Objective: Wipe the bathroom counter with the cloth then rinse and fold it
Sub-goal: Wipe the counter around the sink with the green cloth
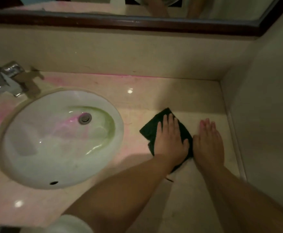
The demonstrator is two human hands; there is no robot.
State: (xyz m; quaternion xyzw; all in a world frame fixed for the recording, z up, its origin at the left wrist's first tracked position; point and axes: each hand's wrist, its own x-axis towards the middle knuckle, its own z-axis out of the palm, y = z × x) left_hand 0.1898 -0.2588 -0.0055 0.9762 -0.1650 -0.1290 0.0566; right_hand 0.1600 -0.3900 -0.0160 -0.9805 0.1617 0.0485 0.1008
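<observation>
A dark cloth (pixel 151 128) lies flat on the beige stone counter (pixel 171 96), to the right of the sink. My left hand (pixel 170 138) presses palm-down on the cloth, fingers together and stretched out, covering its middle. Just to the right, my right hand (pixel 208 142) rests flat on the bare counter, fingers extended, its inner edge touching or nearly touching the cloth's right edge. It holds nothing.
An oval white sink (pixel 36 148) with a metal drain (pixel 85 118) fills the left half. A chrome faucet (pixel 11 76) stands at the back left. A backsplash and a dark-framed mirror (pixel 137 22) run along the back. A side wall (pixel 263 106) closes the counter's right end.
</observation>
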